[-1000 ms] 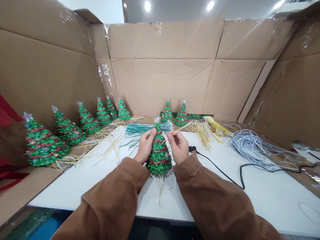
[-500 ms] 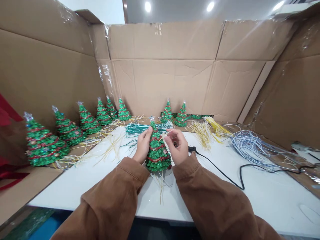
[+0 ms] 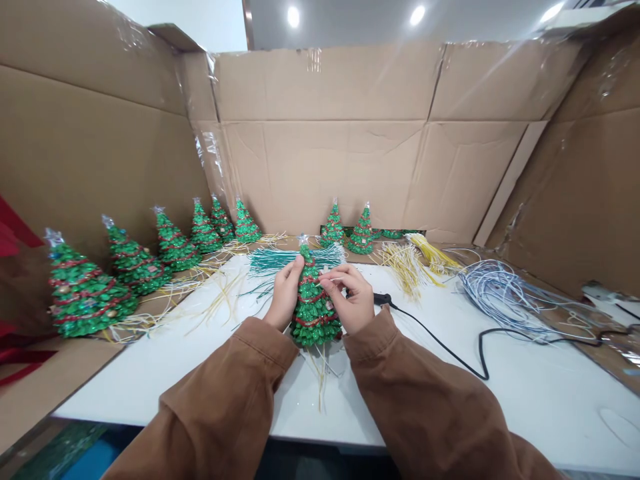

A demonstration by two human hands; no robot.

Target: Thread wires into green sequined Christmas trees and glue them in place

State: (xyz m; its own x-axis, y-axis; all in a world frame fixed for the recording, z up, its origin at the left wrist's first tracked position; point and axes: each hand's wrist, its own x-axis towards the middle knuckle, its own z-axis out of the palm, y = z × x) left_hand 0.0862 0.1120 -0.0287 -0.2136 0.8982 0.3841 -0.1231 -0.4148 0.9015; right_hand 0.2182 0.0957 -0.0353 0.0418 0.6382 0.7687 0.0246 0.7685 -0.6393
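A small green Christmas tree figurine (image 3: 313,313) with red garlands and a clear star on top stands upright between my hands at the table's middle. My left hand (image 3: 287,290) is closed around its left side, thumb near the upper branches. My right hand (image 3: 350,295) pinches a thin, pale piece, which looks like a wire or stick, with its tip at the tree's right face. What the tip touches is too small to make out. Thin yellow and white wires (image 3: 321,383) stick out below the tree's base.
Several similar trees (image 3: 90,293) line the left side, and others (image 3: 361,230) stand at the back. Green wires (image 3: 270,260) lie behind the held tree. Yellow wires (image 3: 405,263), a blue-white wire coil (image 3: 500,293) and a black cable (image 3: 450,357) lie right. Cardboard walls (image 3: 325,160) surround the white table (image 3: 200,380).
My right hand has moved slightly down and left, bringing its pinched fingers closer to the tree's face. My left hand keeps its hold on the tree.
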